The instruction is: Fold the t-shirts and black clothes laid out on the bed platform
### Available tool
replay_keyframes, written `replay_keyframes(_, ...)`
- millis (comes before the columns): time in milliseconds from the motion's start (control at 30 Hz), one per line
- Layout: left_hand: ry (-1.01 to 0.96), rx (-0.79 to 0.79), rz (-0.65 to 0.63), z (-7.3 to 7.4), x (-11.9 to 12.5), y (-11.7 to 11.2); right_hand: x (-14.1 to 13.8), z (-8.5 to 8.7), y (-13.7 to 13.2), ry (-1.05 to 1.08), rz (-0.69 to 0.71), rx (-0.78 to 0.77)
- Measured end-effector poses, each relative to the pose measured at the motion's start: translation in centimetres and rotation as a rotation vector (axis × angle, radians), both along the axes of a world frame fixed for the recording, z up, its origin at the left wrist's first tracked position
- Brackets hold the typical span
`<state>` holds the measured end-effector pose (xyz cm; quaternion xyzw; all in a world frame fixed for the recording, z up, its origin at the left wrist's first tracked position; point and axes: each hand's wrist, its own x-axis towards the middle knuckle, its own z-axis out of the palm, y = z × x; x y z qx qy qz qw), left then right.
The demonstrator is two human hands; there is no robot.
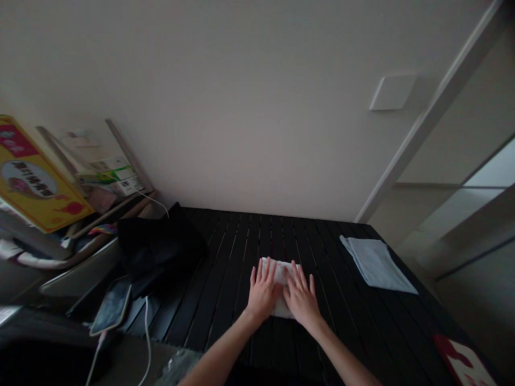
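Observation:
A small white folded cloth [281, 271] lies in the middle of the black slatted table [225, 268]. My left hand [263, 292] rests flat on its left part, fingers stretched and spread. My right hand [301, 297] lies flat on its right part, fingers also spread, thumb touching the left hand. Most of the cloth is hidden under both hands.
A pale folded cloth [376, 262] lies at the table's right edge. A black bag [156, 246] and a phone [112, 308] with a white cable sit at the left. A yellow box [36, 182] and cluttered shelf stand far left. The wall is close behind.

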<state>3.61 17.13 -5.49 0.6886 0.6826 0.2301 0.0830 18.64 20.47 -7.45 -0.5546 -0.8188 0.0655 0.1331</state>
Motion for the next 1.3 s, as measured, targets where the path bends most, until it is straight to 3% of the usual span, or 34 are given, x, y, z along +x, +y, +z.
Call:
replay_keyframes(100, 0.155, -0.022, -0.103, -1.7, 0.6, -1.7, -0.4, -2.1, -0.7, -0.046, 0.002, -0.056)
replay_keyframes(300, 0.123, -0.006, 0.028, -2.8, 0.7, -1.7, -0.3, -2.6, -0.3, -0.026, 0.018, -0.065)
replay_keyframes(367, 0.046, -0.013, 0.160, -2.6, 0.7, -1.3, -0.2, -2.1, -0.3, -0.017, -0.074, -0.057)
replay_keyframes(433, -0.058, -0.040, 0.272, -2.1, 0.7, -0.8, -0.1, -1.3, -0.4, -0.034, -0.271, -0.054)
replay_keyframes(533, -0.340, -0.155, 0.364, -1.0, 0.5, 0.6, -0.1, 0.2, -0.5, -0.082, -0.487, -0.077)
replay_keyframes(633, -0.614, -0.304, 0.436, -0.2, 0.1, 2.4, -0.3, 1.3, -0.2, -0.051, -0.503, -0.123)
replay_keyframes(833, -0.710, -0.347, 0.447, 0.2, 1.0, 4.4, 1.1, 1.9, 1.2, 0.023, -0.415, -0.145)
replay_keyframes(967, -0.799, -0.334, 0.375, 0.6, 4.1, 5.3, 5.2, 3.0, 2.6, 0.056, -0.361, -0.128)
replay_keyframes(1100, -0.935, -0.331, 0.236, 1.5, 9.9, 7.9, 11.4, 4.9, 4.7, -0.018, -0.376, 0.039)
replay_keyframes(1300, -1.165, -0.310, -0.005, 5.2, 20.3, 13.5, 21.6, 8.8, 9.3, -0.194, -0.530, 0.234)
